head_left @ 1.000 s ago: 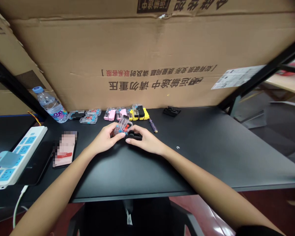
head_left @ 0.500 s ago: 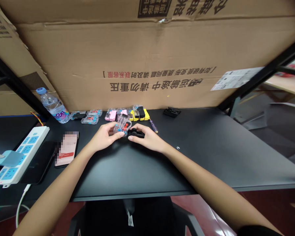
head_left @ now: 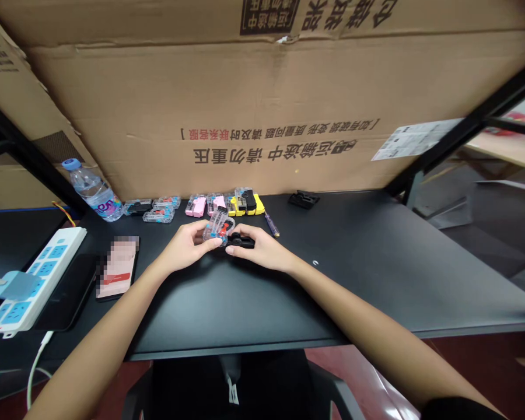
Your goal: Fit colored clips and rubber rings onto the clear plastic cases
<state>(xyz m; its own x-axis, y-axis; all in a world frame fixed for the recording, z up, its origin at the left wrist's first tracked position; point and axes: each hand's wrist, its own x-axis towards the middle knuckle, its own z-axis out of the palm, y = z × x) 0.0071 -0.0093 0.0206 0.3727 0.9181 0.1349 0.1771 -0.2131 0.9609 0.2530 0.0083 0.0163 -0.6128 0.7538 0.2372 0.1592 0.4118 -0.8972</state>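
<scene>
Above the black table, my left hand (head_left: pixel 189 245) is closed on a clear plastic case (head_left: pixel 216 226) that has red and blue parts inside. My right hand (head_left: pixel 259 248) grips a small black piece (head_left: pixel 241 240), whose left end meets or nearly meets the case's lower right side. Behind my hands lie pink-and-clear pieces (head_left: pixel 196 205), yellow-and-clear pieces (head_left: pixel 235 205) and a black-and-clear one (head_left: pixel 248 198). A purple screwdriver (head_left: pixel 272 224) rests just behind my right hand. Further left are clear cases (head_left: pixel 158 214) and another black one (head_left: pixel 138 206).
A water bottle (head_left: pixel 94 191), a phone (head_left: pixel 118 267), a black power bank (head_left: pixel 65 291) and a white power strip (head_left: pixel 37 280) occupy the left side. A black clip (head_left: pixel 304 199) lies back right on the table (head_left: pixel 376 262). Cardboard (head_left: pixel 262 87) stands behind.
The view has shifted slightly. The black piece in my right hand now shows more of its top and appears levelled against the case; both hands keep their holds.
</scene>
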